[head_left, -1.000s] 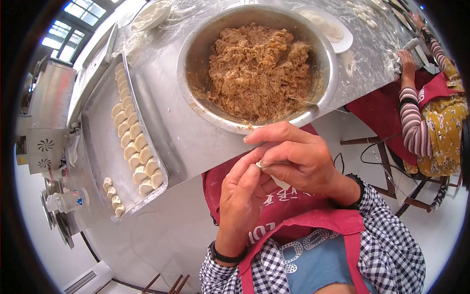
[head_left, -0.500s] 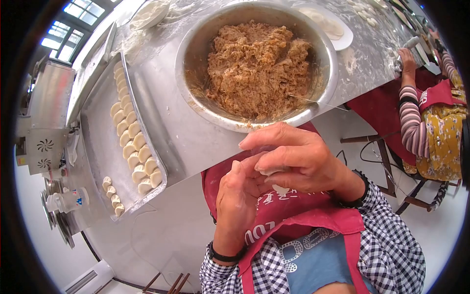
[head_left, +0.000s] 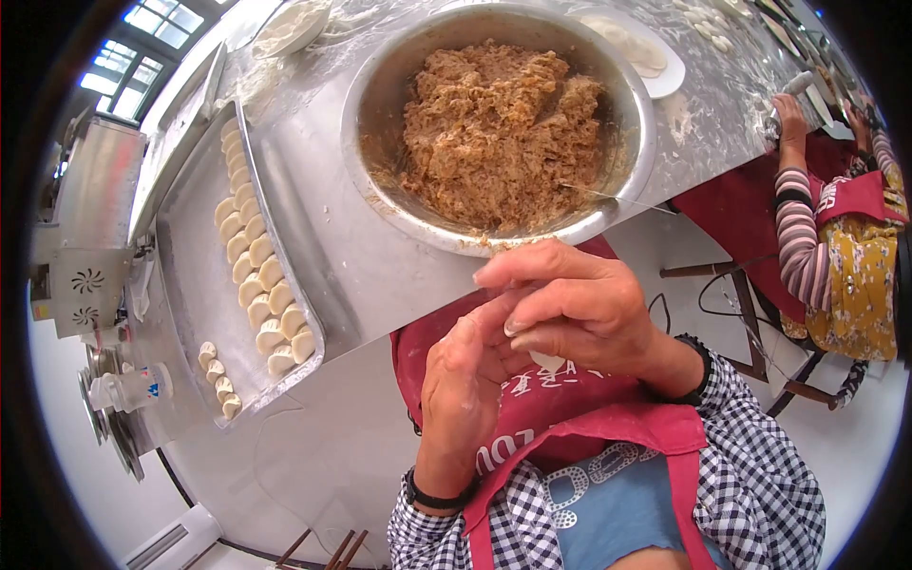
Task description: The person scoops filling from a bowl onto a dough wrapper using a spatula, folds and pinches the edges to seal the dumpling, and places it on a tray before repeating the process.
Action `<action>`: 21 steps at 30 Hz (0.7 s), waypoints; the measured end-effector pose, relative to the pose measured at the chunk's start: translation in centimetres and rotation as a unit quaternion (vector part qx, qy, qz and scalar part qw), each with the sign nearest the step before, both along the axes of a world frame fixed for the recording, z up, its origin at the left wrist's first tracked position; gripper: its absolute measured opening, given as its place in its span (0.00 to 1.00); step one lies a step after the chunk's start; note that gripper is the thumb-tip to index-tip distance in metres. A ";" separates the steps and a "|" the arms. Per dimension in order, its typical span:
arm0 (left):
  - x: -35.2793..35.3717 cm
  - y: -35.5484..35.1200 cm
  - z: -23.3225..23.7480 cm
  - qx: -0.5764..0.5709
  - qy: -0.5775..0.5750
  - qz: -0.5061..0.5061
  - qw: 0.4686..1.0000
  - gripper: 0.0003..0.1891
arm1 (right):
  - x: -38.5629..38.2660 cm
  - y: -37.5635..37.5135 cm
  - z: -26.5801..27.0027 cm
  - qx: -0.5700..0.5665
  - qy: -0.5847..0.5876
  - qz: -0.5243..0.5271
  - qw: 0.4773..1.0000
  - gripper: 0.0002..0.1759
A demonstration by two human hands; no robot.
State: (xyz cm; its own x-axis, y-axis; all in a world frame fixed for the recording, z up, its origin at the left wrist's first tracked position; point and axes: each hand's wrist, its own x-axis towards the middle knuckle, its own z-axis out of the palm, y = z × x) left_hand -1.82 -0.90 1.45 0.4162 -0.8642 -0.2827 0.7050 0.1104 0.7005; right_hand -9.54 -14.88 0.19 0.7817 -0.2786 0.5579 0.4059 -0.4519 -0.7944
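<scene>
My left hand (head_left: 463, 399) and my right hand (head_left: 578, 306) are pressed together just below the table edge, pinching a white dumpling (head_left: 547, 360) between them. Only a small part of its dough shows under my right palm. Right above my hands stands a big steel bowl (head_left: 375, 90) heaped with brown minced filling (head_left: 499, 128). A thin stick (head_left: 608, 199) leans on the bowl's near rim. To the left lies a long steel tray (head_left: 190, 285) with rows of finished dumplings (head_left: 258, 275).
A white plate of round wrappers (head_left: 641, 52) sits behind the bowl. Another person in a striped sleeve (head_left: 803, 242) works with dough at the table's right end. A metal machine (head_left: 85, 228) stands at the left. Wooden stools (head_left: 750, 313) are on the floor at right.
My fingers have shifted around the dumpling: the left hand rose against the right, then the right thumb moved along the fold. The other person's body leaned slightly away.
</scene>
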 end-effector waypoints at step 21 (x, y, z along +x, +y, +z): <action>-0.4 -0.1 1.6 0.011 -0.084 -0.044 0.995 0.30 | -0.5 0.0 -0.1 0.087 0.001 0.042 0.995 0.10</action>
State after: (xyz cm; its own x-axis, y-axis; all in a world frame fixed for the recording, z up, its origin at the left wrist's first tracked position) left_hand -2.24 -0.97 3.03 0.3820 -0.8937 -0.2355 0.5847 0.0363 0.8104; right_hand -10.08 -14.83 0.06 0.8078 -0.3047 0.5046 0.4343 -0.2711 -0.8590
